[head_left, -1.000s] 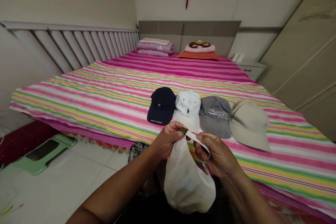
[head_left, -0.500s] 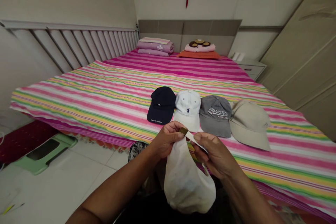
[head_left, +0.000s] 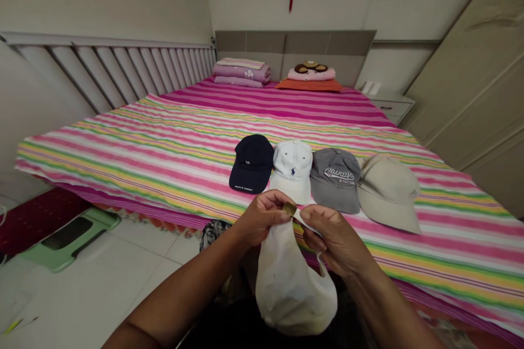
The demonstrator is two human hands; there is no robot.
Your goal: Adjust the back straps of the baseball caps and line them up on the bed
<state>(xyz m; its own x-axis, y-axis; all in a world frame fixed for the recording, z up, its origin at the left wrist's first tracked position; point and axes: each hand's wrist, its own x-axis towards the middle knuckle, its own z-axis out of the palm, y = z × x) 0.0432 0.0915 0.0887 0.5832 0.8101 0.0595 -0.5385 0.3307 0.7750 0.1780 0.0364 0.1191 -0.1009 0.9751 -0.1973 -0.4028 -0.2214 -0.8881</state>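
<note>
My hands hold a worn white cap in front of me, its crown hanging down. My left hand pinches a small brass buckle at the end of the cap's back strap. My right hand grips the white fabric strap close to that buckle. Beyond them on the bed lie a navy cap, a white cap with a navy logo, a grey cap with raised lettering and a beige cap, side by side. My hands touch none of these.
The bed's pink-striped sheet spreads around the caps. Folded bedding and a pillow lie by the headboard. A green stool and a dark red mat sit on the tiled floor at left.
My right hand has moved along the strap toward the brass buckle, and less strap shows between my hands. The buckle has shifted slightly right. The caps on the bed have not moved.
</note>
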